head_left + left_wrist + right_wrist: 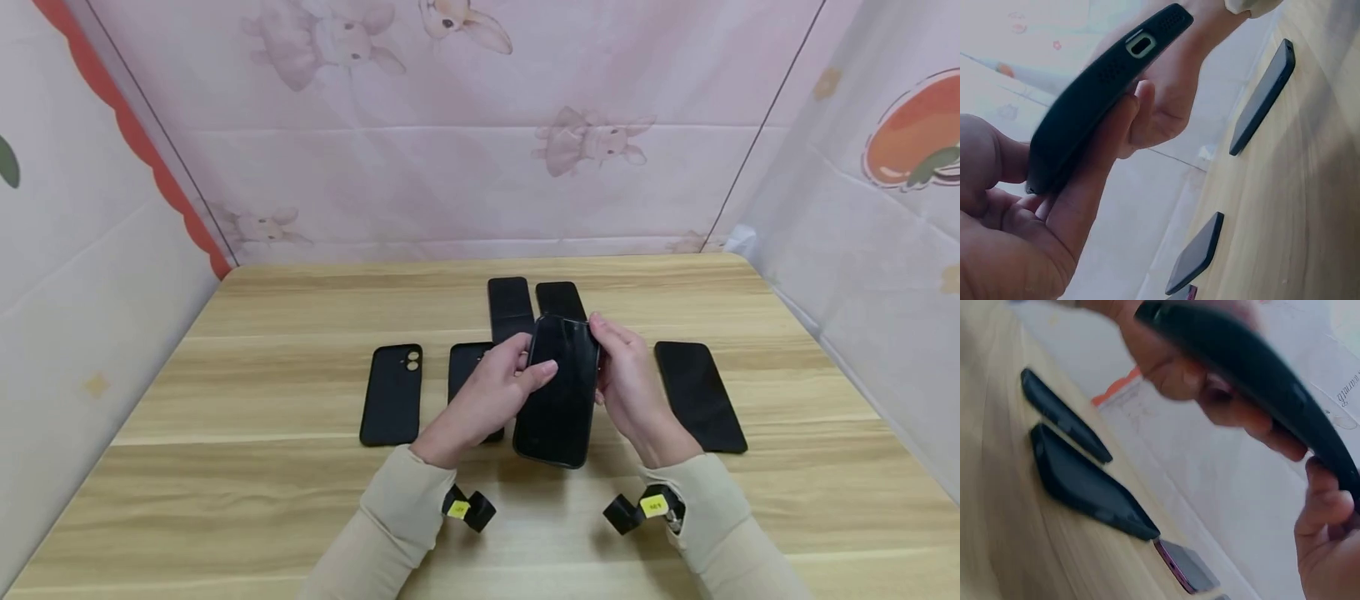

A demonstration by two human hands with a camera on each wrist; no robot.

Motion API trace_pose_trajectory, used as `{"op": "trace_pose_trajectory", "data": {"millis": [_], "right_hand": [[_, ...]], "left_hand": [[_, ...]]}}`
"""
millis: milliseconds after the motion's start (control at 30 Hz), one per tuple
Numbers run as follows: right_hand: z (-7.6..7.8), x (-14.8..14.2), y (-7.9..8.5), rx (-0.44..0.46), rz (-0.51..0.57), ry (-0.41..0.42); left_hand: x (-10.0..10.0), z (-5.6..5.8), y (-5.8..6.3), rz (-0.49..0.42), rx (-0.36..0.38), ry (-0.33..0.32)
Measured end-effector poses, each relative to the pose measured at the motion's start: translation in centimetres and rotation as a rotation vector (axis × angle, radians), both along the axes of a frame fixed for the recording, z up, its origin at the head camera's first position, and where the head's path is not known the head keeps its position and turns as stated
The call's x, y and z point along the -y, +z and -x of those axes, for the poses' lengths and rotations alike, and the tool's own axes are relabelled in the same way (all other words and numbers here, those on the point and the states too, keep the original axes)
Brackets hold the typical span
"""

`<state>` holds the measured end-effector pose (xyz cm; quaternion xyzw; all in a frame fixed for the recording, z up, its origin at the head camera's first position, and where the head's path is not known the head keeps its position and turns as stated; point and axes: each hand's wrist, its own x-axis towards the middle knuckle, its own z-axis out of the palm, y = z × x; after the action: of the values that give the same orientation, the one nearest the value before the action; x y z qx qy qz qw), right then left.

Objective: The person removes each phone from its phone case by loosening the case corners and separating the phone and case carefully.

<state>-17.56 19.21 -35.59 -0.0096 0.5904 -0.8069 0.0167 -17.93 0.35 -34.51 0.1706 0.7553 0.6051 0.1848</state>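
Both hands hold a black phone in a dark case (557,400) above the table. My left hand (491,387) grips its left side, thumb on the screen and fingers beneath. At the upper right edge, my right hand (630,387) pinches the corner with thumb and fingers. The left wrist view shows the case's bottom edge (1110,72) with a port opening. From the right wrist, its long side (1254,369) is seen edge-on. Just behind the left hand lies an empty black phone case (1088,481), partly covered in the head view.
Another black phone case (392,396) with camera holes lies at the left. A flat black phone (701,396) rests right of the right hand. Two more dark phones (510,304) (561,298) lie behind the hands on the wooden table (247,467). Printed curtains enclose the table.
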Motion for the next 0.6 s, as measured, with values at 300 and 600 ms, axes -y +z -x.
{"op": "trace_pose_trajectory", "data": {"millis": [300,600], "right_hand": [[0.1,-0.51,0.15,0.083,0.153,0.178],[0.06,-0.47,0.25,0.072,0.344,0.263]], "left_hand": [[0.18,0.27,-0.43,-0.132,0.089,-0.07],[0.52,0.63,-0.54,-0.218,0.153,-0.129]]}}
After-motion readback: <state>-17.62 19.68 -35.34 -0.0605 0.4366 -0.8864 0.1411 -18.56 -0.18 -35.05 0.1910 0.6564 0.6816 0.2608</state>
